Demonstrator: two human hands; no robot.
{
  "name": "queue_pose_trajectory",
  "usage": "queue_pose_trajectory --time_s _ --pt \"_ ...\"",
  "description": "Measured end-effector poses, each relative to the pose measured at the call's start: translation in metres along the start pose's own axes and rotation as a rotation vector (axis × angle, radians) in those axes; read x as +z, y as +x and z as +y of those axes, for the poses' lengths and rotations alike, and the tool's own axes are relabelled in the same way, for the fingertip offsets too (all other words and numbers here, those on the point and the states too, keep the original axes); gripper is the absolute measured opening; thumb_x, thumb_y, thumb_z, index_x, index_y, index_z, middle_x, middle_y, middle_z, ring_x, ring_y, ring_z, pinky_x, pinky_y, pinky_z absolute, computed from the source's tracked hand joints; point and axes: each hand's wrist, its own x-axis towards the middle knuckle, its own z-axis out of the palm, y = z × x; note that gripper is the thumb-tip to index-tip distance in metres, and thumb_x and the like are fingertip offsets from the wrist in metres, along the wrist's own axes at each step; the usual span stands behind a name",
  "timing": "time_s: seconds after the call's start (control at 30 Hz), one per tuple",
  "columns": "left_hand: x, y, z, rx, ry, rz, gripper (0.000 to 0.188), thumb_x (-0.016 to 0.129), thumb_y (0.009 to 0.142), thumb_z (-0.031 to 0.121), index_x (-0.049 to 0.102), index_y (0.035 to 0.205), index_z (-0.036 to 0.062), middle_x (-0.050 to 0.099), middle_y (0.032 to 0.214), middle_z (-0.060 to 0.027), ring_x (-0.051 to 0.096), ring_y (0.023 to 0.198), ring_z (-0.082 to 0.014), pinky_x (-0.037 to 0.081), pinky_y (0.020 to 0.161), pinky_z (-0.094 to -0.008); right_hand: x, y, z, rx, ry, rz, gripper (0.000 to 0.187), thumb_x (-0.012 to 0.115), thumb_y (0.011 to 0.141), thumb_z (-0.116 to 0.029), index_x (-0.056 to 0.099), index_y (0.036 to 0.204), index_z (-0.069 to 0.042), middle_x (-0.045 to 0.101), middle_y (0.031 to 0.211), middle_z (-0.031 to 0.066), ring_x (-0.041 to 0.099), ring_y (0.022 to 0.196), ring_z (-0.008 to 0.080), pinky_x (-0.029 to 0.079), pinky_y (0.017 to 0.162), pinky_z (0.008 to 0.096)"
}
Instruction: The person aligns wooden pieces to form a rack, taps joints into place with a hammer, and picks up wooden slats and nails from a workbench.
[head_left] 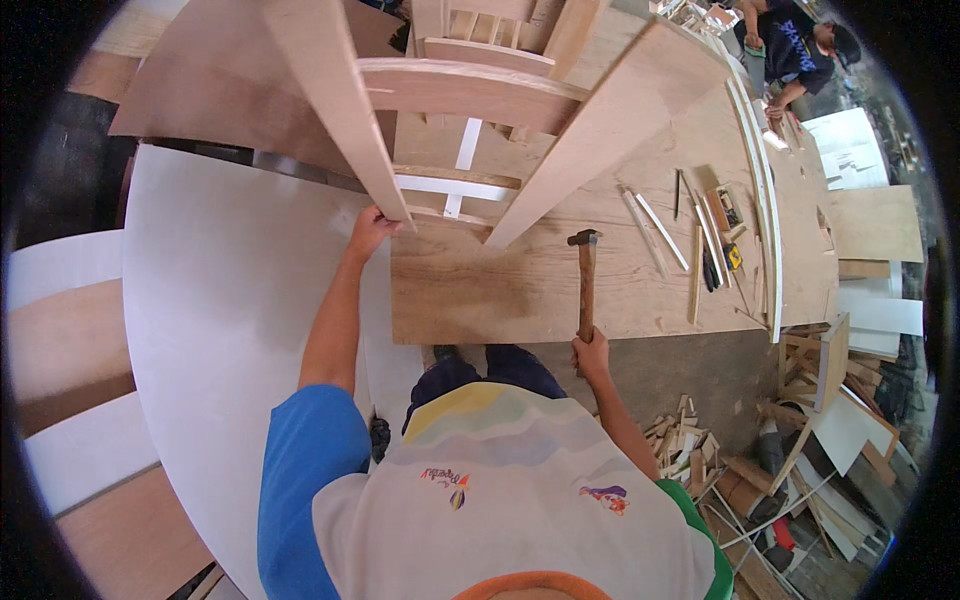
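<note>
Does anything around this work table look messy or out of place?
Yes: on the floor at lower right, wood scraps lie in a jumbled heap, with larger boards strewn nearby, so it looks untidy. I see no damage on the hammer in the right hand or the wooden frame at the left hand.

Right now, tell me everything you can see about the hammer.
The hammer has a dark, metal-looking head set crosswise on a straight brown handle that looks wooden. The right hand grips it near the handle's lower end. The head points away from the person, over the bare near part of the plywood tabletop; whether it touches the surface, I can't tell.
</note>
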Motion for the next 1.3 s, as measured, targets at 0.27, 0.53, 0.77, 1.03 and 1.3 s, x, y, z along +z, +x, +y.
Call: queue_pose_trajectory --time_s 0.27,0.53,0.77,1.03,1.3 --pt "0.012 -0.012 0.030 -0.138 0.019 -0.025 0.061 0.072 0.069 -0.009 0.052 0.125 0.0017 0.054 0.126 -0.0060 0.052 0.114 -0.0190 0.048 0.093 -0.0325 -0.002 0.041 0.003 0.008 0.085 -0.091 0.017 0.057 0.076 -0.002 0.053 0.092 0.004 0.051 0.059 0.0061 0.050 0.042 0.0138 0.040 0.037 0.0298" --pt "0.022 -0.011 0.026 -0.172 -0.009 0.069 0.054 0.069 0.073 -0.010 0.051 0.123 0.0015 0.055 0.122 -0.0055 0.051 0.114 -0.0195 0.047 0.092 -0.0316 -0.012 0.055 0.000 0.001 0.119 -0.132 0.017 0.058 0.076 -0.003 0.053 0.091 0.003 0.051 0.057 0.0053 0.050 0.041 0.0139 0.039 0.037 0.0299" --pt "0.028 -0.008 0.026 -0.253 0.029 0.085 0.050 0.071 0.073 -0.005 0.053 0.119 0.0022 0.057 0.116 -0.0048 0.052 0.108 -0.0200 0.043 0.094 -0.0323 -0.017 0.069 0.020 -0.014 0.105 -0.146 0.016 0.059 0.076 -0.004 0.052 0.089 0.003 0.050 0.056 0.0061 0.051 0.041 0.0146 0.039 0.037 0.0309" --pt "0.031 -0.013 0.023 -0.186 0.019 0.106 0.050 0.070 0.074 -0.003 0.052 0.121 0.0037 0.055 0.119 -0.0047 0.051 0.110 -0.0203 0.044 0.095 -0.0333 -0.022 0.082 0.025 -0.054 0.132 -0.161 0.013 0.059 0.077 -0.004 0.050 0.083 0.003 0.051 0.055 0.0080 0.052 0.041 0.0163 0.040 0.037 0.0308" --pt "0.034 -0.019 0.033 -0.132 -0.066 0.180 0.044 0.073 0.074 0.002 0.053 0.112 -0.0024 0.053 0.125 -0.0116 0.051 0.115 -0.0230 0.045 0.097 -0.0363 -0.041 0.111 -0.001 -0.142 -0.053 -0.070 0.021 0.061 0.074 -0.007 0.053 0.090 0.005 0.056 0.059 0.0133 0.058 0.049 0.0230 0.048 0.046 0.0347"
